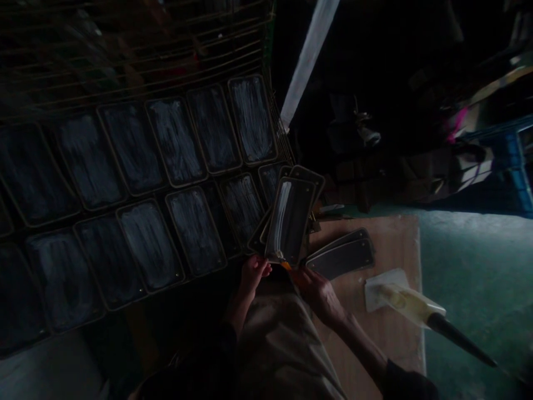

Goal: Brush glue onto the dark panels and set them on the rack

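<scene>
My left hand point(255, 273) is closed on the lower edge of a dark rectangular plate point(291, 219) with a pale rim, held tilted above my lap, a white smear along its left side. More plates are fanned behind it. My right hand point(315, 287) is closed just right of the plate's bottom edge, on a small brush with an orange part point(286, 266) touching the plate. A few uncoated dark plates point(343, 256) lie on the brown board point(389, 328) beside my right hand.
Many dark plates smeared white point(175, 141) lie in rows on a wire rack point(125, 61) to the left. A brush with a black handle point(420, 311) rests on a white dish on the board. Green floor point(474, 278) lies to the right, dark clutter behind.
</scene>
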Action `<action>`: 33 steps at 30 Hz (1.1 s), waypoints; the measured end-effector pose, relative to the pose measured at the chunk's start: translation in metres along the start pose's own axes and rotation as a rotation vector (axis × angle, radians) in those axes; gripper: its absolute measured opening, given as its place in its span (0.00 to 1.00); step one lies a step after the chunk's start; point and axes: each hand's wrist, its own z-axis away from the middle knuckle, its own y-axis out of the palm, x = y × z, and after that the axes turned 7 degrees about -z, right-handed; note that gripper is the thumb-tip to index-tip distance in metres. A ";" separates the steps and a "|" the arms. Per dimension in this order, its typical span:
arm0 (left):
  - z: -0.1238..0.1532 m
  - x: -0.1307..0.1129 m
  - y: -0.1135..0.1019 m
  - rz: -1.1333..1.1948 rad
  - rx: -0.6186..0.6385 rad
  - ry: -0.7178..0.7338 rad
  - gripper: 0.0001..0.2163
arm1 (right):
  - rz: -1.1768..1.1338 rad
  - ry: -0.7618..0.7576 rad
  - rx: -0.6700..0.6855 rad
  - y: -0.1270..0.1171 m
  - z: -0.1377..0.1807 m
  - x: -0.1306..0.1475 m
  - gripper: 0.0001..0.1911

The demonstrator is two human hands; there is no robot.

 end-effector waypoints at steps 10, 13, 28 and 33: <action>-0.004 0.004 0.003 0.025 0.014 -0.034 0.22 | 0.136 0.004 -0.315 -0.096 -0.068 -0.037 0.18; -0.004 0.005 0.004 0.034 0.020 -0.052 0.22 | 0.289 -0.024 -0.340 -0.111 -0.099 -0.039 0.20; 0.005 -0.002 0.007 0.119 0.010 -0.063 0.20 | 0.223 0.069 -0.019 -0.017 0.004 -0.004 0.13; 0.005 -0.002 0.006 0.076 0.000 -0.041 0.18 | 0.074 0.030 0.065 0.001 -0.004 0.010 0.14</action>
